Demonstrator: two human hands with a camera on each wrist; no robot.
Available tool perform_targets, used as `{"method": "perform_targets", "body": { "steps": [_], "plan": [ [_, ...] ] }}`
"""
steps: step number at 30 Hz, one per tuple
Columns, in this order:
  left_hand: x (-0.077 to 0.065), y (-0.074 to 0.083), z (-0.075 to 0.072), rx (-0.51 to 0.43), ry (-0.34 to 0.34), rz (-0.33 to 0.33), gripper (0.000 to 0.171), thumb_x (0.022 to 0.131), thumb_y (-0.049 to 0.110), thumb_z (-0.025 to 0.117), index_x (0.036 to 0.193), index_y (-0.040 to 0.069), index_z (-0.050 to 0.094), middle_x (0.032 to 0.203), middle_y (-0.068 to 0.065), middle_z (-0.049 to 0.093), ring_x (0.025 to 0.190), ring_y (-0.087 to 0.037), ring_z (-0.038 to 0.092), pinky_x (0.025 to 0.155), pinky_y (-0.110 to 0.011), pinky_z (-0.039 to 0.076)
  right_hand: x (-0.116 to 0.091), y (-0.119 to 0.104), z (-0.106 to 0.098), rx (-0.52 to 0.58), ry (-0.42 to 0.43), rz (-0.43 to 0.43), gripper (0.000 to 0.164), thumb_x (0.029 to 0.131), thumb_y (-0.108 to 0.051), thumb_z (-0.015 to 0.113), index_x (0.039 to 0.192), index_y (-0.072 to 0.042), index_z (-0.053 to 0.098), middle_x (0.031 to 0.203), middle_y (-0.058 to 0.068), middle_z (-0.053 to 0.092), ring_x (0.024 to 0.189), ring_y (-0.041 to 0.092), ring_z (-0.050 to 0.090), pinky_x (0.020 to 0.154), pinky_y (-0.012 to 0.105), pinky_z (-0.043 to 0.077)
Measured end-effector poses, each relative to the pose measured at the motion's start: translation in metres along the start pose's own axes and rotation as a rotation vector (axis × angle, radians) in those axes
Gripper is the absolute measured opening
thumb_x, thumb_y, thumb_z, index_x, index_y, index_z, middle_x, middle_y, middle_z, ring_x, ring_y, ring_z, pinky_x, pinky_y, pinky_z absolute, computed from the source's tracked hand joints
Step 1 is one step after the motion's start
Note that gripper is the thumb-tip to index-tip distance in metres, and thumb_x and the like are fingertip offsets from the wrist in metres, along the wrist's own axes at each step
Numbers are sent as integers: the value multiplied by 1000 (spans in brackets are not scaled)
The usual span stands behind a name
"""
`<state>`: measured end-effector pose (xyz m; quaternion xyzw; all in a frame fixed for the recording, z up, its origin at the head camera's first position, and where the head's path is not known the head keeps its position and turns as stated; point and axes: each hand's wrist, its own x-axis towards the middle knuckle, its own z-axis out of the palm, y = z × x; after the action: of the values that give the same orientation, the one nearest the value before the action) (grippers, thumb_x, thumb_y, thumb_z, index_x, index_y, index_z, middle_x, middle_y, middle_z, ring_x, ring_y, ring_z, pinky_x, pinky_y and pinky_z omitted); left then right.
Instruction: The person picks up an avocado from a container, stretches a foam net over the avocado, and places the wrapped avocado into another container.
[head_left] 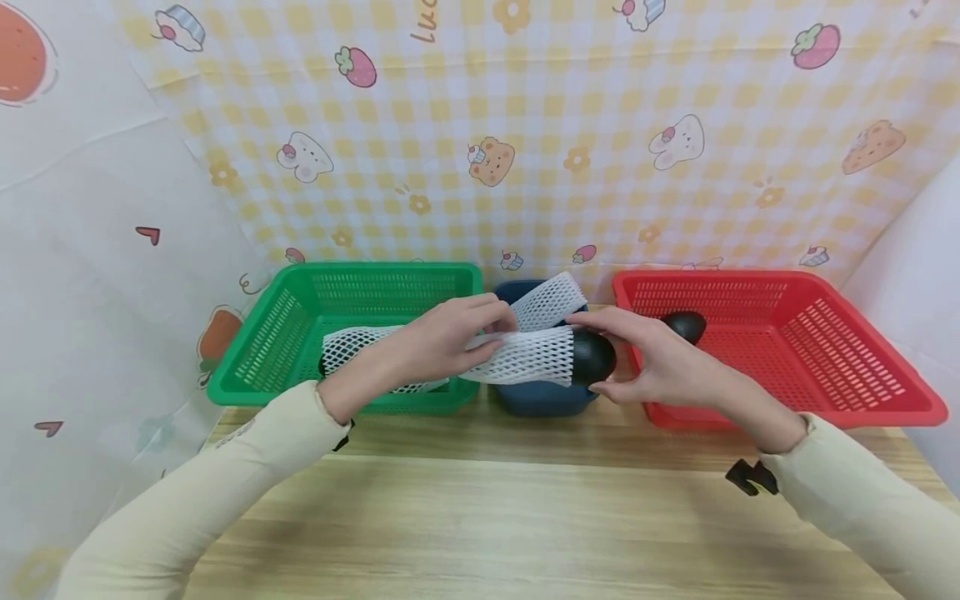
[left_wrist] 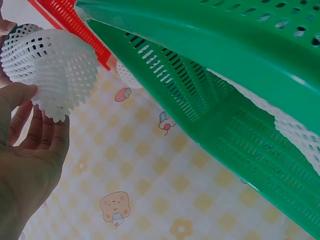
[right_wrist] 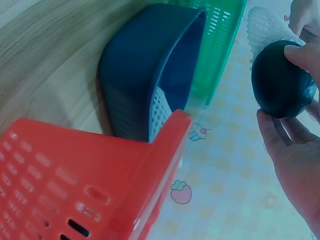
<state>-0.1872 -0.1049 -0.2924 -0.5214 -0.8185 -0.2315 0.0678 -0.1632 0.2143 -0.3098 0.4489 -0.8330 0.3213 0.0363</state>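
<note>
In the head view a white foam net sleeve (head_left: 528,357) covers part of a glossy black egg-shaped object (head_left: 593,357), whose rounded end sticks out on the right. My left hand (head_left: 457,333) pinches the sleeve's loose end between thumb and fingers. At the bare end my right hand (head_left: 652,358) grips the black object, thumb on one side and fingers on the other. The right wrist view shows the same smooth dark object (right_wrist: 282,80) in those fingers. Both hands are above the dark blue bin (head_left: 542,398), from which another foam net sleeve (head_left: 551,302) sticks up.
A green basket (head_left: 247,358) on the left holds a sleeved dark object (head_left: 352,343), partly behind my left arm. On the right, a red basket (head_left: 885,367) contains another black egg-shaped object (head_left: 686,326). Both baskets stand on a wooden table (head_left: 510,508) before a patterned cloth.
</note>
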Motion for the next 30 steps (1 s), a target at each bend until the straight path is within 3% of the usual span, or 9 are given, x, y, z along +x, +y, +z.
{"method": "perform_targets", "body": {
  "steps": [9,17,21,26,30],
  "plan": [
    [2,4,2,22,-15,-14,23,95,7,65,118,8,66,109,-2,61,96,-13,59,83,-27,49,3,0,1,-47,7,-12,82,71,-9,94,143,-20,56,136,-2,57,119,16,52,87,34,55],
    [9,17,19,218,-36,-61,65,90,48,74,139,9,56,126,-5,58,101,-20,57,82,-33,50,6,-1,4,-19,4,6,82,73,-11,93,145,-19,54,138,-2,56,121,16,51,90,36,54],
    [14,20,25,254,-30,-84,61,89,44,78,136,10,57,122,-4,61,99,-19,60,81,-33,52,6,-3,6,15,10,41,81,75,-10,92,146,-17,54,138,-1,56,121,18,52,92,35,52],
    [13,19,26,245,-10,-90,58,87,38,82,133,10,59,121,-4,62,98,-18,61,79,-32,53,3,-4,9,109,41,120,80,75,-10,92,145,-11,53,138,2,57,122,20,58,99,31,47],
    [11,18,26,230,-12,-88,58,88,37,81,134,10,60,120,-3,62,96,-17,61,77,-32,54,-1,-5,13,156,69,184,75,76,-11,91,141,-8,54,137,4,58,123,22,60,97,33,48]
  ]
}}
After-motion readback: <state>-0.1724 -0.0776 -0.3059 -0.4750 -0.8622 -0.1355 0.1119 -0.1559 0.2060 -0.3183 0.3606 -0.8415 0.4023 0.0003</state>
